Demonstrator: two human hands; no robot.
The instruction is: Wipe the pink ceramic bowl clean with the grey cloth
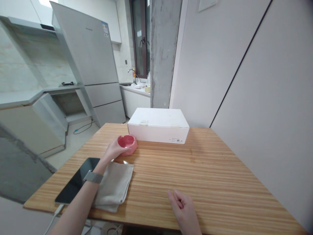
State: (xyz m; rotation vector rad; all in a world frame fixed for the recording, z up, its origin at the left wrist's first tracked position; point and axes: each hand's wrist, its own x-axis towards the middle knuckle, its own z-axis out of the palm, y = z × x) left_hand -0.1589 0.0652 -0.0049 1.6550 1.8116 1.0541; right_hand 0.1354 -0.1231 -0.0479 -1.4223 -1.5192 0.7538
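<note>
My left hand [114,149] grips a pink ashtray [132,146] by its left side, with the thumb along its front edge. The ashtray is upright at the far left part of the table, close to the white box's left corner. A folded grey-beige cloth [114,186] lies below my left wrist. My right hand [182,205] rests near the table's front edge with its fingers curled in; nothing shows in them.
A white box [158,133] stands at the table's back edge. On the left, a black tablet [75,184] with a white cable [52,218] lies partly under my forearm. The wooden table [195,169] meets a white wall [256,114] on the right. A fridge [88,58] stands beyond.
</note>
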